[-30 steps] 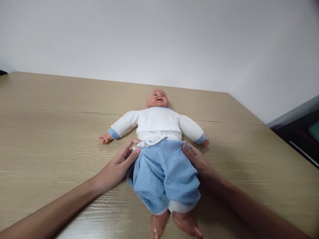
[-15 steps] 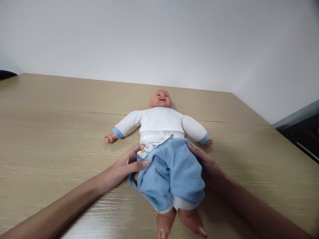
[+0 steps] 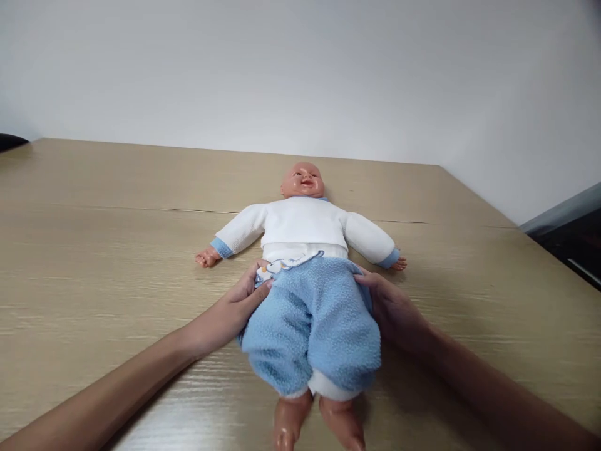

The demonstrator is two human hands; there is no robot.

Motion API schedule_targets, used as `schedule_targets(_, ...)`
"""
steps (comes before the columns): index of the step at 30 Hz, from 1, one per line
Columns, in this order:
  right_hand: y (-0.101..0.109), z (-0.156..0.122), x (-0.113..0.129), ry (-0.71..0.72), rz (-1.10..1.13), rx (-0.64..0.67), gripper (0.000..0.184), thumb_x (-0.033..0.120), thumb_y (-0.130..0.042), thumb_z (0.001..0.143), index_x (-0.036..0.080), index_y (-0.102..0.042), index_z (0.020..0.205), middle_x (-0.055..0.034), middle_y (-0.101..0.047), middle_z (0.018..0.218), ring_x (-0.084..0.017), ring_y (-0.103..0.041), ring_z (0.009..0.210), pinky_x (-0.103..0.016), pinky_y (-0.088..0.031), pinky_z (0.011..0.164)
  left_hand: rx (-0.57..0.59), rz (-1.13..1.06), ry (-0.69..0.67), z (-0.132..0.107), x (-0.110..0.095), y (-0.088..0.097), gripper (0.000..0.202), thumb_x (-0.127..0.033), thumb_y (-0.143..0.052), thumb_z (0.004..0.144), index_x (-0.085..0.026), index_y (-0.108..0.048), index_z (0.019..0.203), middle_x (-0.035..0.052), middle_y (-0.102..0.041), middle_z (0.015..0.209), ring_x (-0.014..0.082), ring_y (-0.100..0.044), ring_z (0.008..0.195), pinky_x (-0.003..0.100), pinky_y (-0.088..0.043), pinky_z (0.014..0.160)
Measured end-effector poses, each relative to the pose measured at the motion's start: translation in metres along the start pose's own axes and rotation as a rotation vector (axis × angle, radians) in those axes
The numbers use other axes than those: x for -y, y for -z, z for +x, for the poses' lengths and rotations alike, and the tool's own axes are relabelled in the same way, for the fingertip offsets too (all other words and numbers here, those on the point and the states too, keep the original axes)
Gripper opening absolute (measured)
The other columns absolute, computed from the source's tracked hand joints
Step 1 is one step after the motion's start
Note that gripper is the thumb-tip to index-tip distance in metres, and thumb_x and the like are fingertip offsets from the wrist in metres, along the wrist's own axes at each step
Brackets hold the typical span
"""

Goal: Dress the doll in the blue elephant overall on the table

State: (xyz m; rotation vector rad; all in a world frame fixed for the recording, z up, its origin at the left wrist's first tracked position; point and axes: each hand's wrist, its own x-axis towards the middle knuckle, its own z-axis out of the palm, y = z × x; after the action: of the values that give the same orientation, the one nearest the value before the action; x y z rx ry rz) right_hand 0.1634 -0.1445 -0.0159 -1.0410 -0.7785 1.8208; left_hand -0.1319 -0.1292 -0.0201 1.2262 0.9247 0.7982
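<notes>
A baby doll lies on its back on the wooden table, head away from me, arms spread. It wears a white top with blue cuffs and fluffy light blue trousers. Its bare feet stick out near the bottom edge. My left hand grips the trousers at the doll's hip on the left, thumb on the waistband. On the other side, my right hand holds the trousers by the waist, fingers curled round the cloth.
A plain white wall rises behind the table. The table's right edge runs diagonally at the right, with a dark piece of furniture beyond it. A dark object peeks in at the far left edge.
The trousers' left waistband, pulled down and bunched half a second ago, now sits higher and smoother on the doll. My left thumb has moved up to the waist. The doll's legs have shifted slightly left.
</notes>
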Motion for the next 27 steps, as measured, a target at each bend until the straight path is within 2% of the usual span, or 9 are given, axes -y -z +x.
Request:
schedule_targets(3, 0.005, 0.002, -0.001, 0.010, 0.004, 0.025, 0.023, 0.039, -0.071, 0.090, 0.028, -0.074, 0.110, -0.0031, -0.078, 0.101, -0.031, -0.071, 0.104, -0.045, -0.054, 0.097, 0.016, -0.047, 0.032, 0.002, -0.003, -0.001, 0.051, -0.061, -0.069, 0.104, -0.036, -0.063, 0.148, 0.0057, -0.076, 0.127, 0.0276, -0.069, 0.119, 0.038, -0.056, 0.099)
schedule_targets(6, 0.006, -0.001, -0.001, 0.075, -0.027, 0.034, 0.013, 0.039, -0.069, 0.092, 0.028, -0.070, 0.099, -0.0005, -0.067, 0.087, -0.024, -0.061, 0.082, -0.037, -0.049, 0.078, 0.011, -0.030, 0.035, 0.005, -0.006, 0.002, 0.051, -0.060, -0.076, 0.099, -0.029, -0.068, 0.139, 0.0030, -0.076, 0.099, 0.0251, -0.069, 0.093, 0.034, -0.056, 0.084)
schedule_targets(10, 0.006, -0.008, 0.003, 0.315, -0.406, -0.030, 0.019, 0.044, -0.072, 0.098, 0.027, -0.065, 0.094, 0.0013, -0.052, 0.080, -0.020, -0.044, 0.072, -0.034, -0.037, 0.067, -0.124, 0.231, -0.086, 0.007, -0.004, 0.010, 0.038, -0.058, -0.073, 0.101, -0.023, -0.072, 0.116, 0.0027, -0.071, 0.093, 0.0257, -0.065, 0.094, 0.035, -0.052, 0.087)
schedule_targets(12, 0.009, -0.007, 0.007, 0.459, -0.638, -0.063, 0.021, 0.046, -0.070, 0.102, 0.027, -0.067, 0.093, -0.0008, -0.055, 0.085, -0.023, -0.048, 0.079, -0.036, -0.040, 0.074, -0.216, 0.429, -0.214, 0.008, -0.003, 0.012, 0.035, -0.056, -0.069, 0.104, -0.021, -0.071, 0.103, 0.0055, -0.069, 0.103, 0.0265, -0.062, 0.103, 0.037, -0.049, 0.094)
schedule_targets(14, 0.012, -0.002, 0.011, 0.610, -0.776, -0.105, 0.022, 0.046, -0.069, 0.103, 0.027, -0.069, 0.091, -0.0043, -0.061, 0.096, -0.028, -0.054, 0.095, -0.041, -0.044, 0.090, -0.268, 0.554, -0.345, 0.008, -0.002, 0.012, 0.032, -0.051, -0.067, 0.106, -0.020, -0.068, 0.099, 0.0080, -0.066, 0.117, 0.0277, -0.060, 0.116, 0.039, -0.045, 0.106)
schedule_targets(17, 0.015, 0.015, 0.016, 0.741, -0.783, -0.135, 0.020, 0.044, -0.072, 0.099, 0.028, -0.073, 0.087, -0.0073, -0.066, 0.115, -0.033, -0.057, 0.118, -0.045, -0.040, 0.111, -0.270, 0.545, -0.412, 0.013, 0.000, 0.008, 0.026, -0.046, -0.062, 0.110, -0.022, -0.064, 0.119, 0.0085, -0.063, 0.132, 0.0266, -0.057, 0.127, 0.039, -0.040, 0.115)
schedule_targets(20, 0.018, 0.035, 0.015, 0.632, -0.629, -0.107, 0.018, 0.044, -0.070, 0.099, 0.028, -0.072, 0.092, -0.0039, -0.067, 0.111, -0.029, -0.059, 0.111, -0.040, -0.044, 0.107, -0.259, 0.437, -0.337, 0.028, 0.001, 0.008, 0.030, -0.049, -0.055, 0.114, -0.023, -0.057, 0.129, 0.0042, -0.065, 0.117, 0.0221, -0.059, 0.109, 0.035, -0.045, 0.102)
schedule_targets(24, 0.020, 0.054, 0.011, 0.473, -0.378, -0.140, 0.023, 0.052, -0.073, 0.097, 0.029, -0.070, 0.099, 0.0025, -0.065, 0.088, -0.023, -0.059, 0.089, -0.035, -0.050, 0.092, -0.287, 0.308, -0.301, 0.057, 0.002, 0.013, 0.038, -0.057, -0.061, 0.109, -0.020, -0.061, 0.116, 0.0018, -0.065, 0.102, 0.0206, -0.058, 0.097, 0.033, -0.047, 0.091)
schedule_targets(27, 0.018, 0.056, 0.009, 0.428, -0.217, -0.142, 0.034, 0.057, -0.080, 0.090, 0.029, -0.073, 0.109, 0.0000, -0.076, 0.105, -0.026, -0.068, 0.106, -0.039, -0.055, 0.100, -0.244, 0.197, -0.251, 0.067, 0.002, 0.018, 0.047, -0.064, -0.069, 0.103, -0.017, -0.065, 0.111, 0.0049, -0.069, 0.105, 0.0219, -0.062, 0.098, 0.035, -0.050, 0.095)
